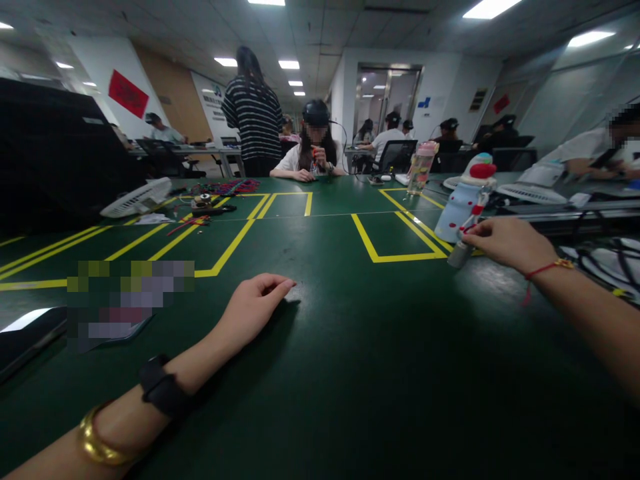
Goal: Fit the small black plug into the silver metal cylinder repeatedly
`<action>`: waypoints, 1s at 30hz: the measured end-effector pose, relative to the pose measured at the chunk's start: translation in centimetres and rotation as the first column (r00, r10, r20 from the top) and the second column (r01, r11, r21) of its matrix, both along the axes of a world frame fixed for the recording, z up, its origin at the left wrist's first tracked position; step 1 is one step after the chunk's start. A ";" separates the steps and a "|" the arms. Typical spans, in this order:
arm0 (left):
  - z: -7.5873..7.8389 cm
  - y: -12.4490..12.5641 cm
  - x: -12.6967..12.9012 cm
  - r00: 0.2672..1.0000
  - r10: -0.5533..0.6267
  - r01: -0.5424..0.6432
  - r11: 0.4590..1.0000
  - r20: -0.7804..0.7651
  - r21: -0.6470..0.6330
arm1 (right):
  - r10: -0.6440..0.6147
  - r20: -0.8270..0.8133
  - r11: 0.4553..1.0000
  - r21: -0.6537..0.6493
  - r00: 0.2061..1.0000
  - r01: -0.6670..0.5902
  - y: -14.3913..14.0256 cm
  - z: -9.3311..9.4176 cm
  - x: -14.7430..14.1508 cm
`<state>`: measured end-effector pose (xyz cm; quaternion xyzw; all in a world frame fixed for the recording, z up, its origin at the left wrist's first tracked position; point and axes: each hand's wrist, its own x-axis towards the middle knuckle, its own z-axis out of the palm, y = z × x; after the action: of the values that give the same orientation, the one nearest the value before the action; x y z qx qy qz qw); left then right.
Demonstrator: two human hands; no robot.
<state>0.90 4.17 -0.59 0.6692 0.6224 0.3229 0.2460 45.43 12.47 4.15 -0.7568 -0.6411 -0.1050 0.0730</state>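
My right hand (510, 243) is at the right of the green table, its thumb and fingers pinched at the top of a small grey metal cylinder (460, 255). The cylinder is tilted and hangs just in front of a light blue bottle (456, 207) with red dots and a red-and-white top. A bit of red shows by my fingertips; I cannot tell what it is. Near the table's middle my left hand (257, 303) rests with fingers curled in and thumb against the forefinger. Nothing shows between them.
Yellow tape (407, 258) marks boxes on the green table (320, 400). At left lie a blurred-out flat packet (120, 327), a dark phone-like slab (33, 337), red wires (190, 223) and a white fan (137, 198). Black cables (615, 257) lie right. A person (315, 143) sits opposite.
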 end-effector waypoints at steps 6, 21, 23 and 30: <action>-0.1 0.0 -0.1 1.000 0.002 -0.002 1.000 0.010 -0.008 | 0.076 -0.003 0.997 -0.023 0.997 -0.076 0.7 -0.4 0.5; -0.1 0.1 0.0 1.000 0.002 -0.002 1.000 0.008 0.002 | 0.105 -0.060 0.994 0.021 0.993 -0.104 0.7 -0.6 0.1; -0.2 0.1 -0.1 1.000 -0.009 0.009 1.000 0.012 -0.001 | 0.086 -0.131 0.996 0.012 0.988 -0.085 1.0 -0.6 0.4; -0.2 0.1 -0.2 1.000 -0.013 0.013 1.000 0.012 0.012 | 0.044 -0.523 0.999 0.024 0.851 -0.037 1.1 -0.9 1.6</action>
<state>0.72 4.24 -0.84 0.6728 0.6144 0.3290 0.2481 47.07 13.56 3.20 -0.7427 -0.6120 0.1019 0.2518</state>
